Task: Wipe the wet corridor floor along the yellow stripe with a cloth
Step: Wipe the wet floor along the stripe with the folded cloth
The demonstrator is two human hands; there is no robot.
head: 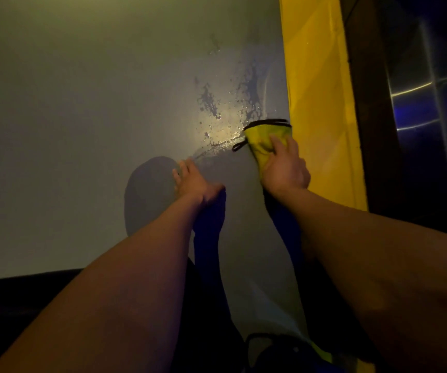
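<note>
The yellow cloth (267, 141) lies on the grey floor (82, 117), touching the left edge of the yellow stripe (322, 103), just below wet patches (227, 103). The right hand (284, 168) presses it, fingers curled over it. The left hand (192, 181) rests spread flat on the floor.
</note>
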